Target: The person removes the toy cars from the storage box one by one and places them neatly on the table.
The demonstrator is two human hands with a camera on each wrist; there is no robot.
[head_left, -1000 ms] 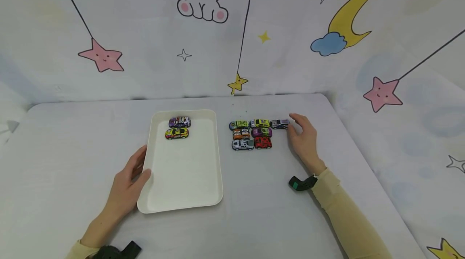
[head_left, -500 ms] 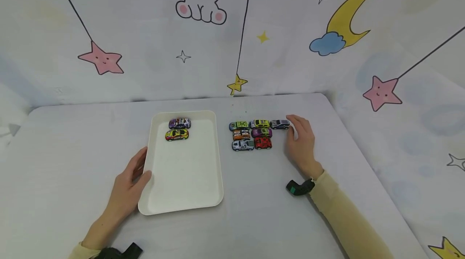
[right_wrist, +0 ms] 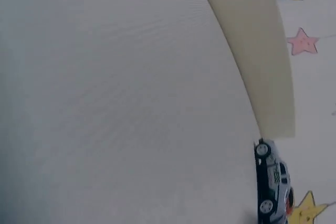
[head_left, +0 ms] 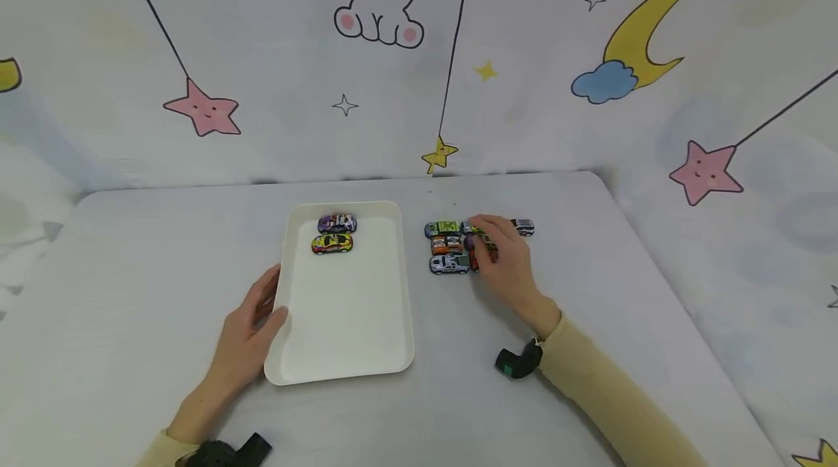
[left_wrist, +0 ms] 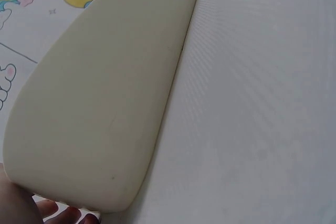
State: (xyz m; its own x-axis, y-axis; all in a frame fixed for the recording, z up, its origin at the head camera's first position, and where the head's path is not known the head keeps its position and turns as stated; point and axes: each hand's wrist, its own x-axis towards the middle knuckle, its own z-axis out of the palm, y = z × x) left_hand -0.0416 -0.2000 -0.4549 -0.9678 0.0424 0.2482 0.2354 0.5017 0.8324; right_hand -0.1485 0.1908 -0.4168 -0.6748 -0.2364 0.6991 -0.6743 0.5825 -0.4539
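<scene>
In the head view my left hand [head_left: 242, 340] grips the left side of a white tray [head_left: 343, 329], thumb on the rim. Inside the tray stand a purple toy car [head_left: 337, 223] and a yellow-red toy car [head_left: 332, 244]. My right hand [head_left: 507, 263] hovers over the car group, thumb and index finger apart. Partly covered beneath it are a dark purple car [head_left: 468, 243], a red car [head_left: 473, 261] and a yellow car [head_left: 467, 228]. The tray wall [left_wrist: 100, 93] fills much of the left wrist view.
Left of the right hand stand a green car [head_left: 442, 229], an orange car [head_left: 447, 245] and a silver pickup [head_left: 449, 264]. Another silver car [head_left: 525, 227] shows behind the hand. A patterned cloth [head_left: 294, 140] rises behind the table.
My right hand has moved left from beside the far silver car to over the purple and red cars. The left hand stays on the tray; the head view has shifted slightly.
</scene>
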